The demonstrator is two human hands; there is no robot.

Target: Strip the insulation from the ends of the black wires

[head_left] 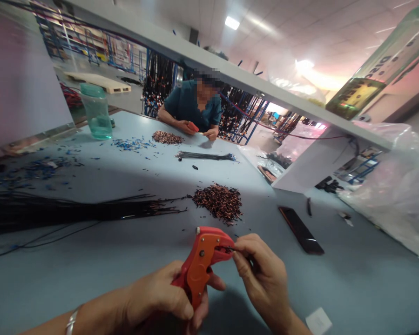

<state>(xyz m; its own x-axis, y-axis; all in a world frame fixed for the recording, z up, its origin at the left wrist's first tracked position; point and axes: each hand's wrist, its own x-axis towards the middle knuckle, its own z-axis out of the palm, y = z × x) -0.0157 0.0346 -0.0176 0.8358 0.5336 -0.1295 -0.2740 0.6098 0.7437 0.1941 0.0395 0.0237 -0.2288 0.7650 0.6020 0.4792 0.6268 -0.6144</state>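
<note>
My left hand (171,293) is wrapped around the handles of a red and orange wire stripper (199,267), its jaws pointing right. At those jaws, my right hand (261,274) pinches a thin black wire (227,250) between thumb and fingers; only a short bit of it shows, and the rest is hidden by the hand. Just beyond the tool lies a heap of short black and copper-coloured pieces (218,203). A thick bundle of black wires (91,209) stretches across the table from the left, its ends towards that heap.
Across the table (258,298) sits a co-worker (192,107) holding a red tool (193,126). Near them are a second copper heap (167,137), a wire bundle (206,156) and blue bits (131,144). A phone (302,230) lies right; a green bottle (96,114) stands back left.
</note>
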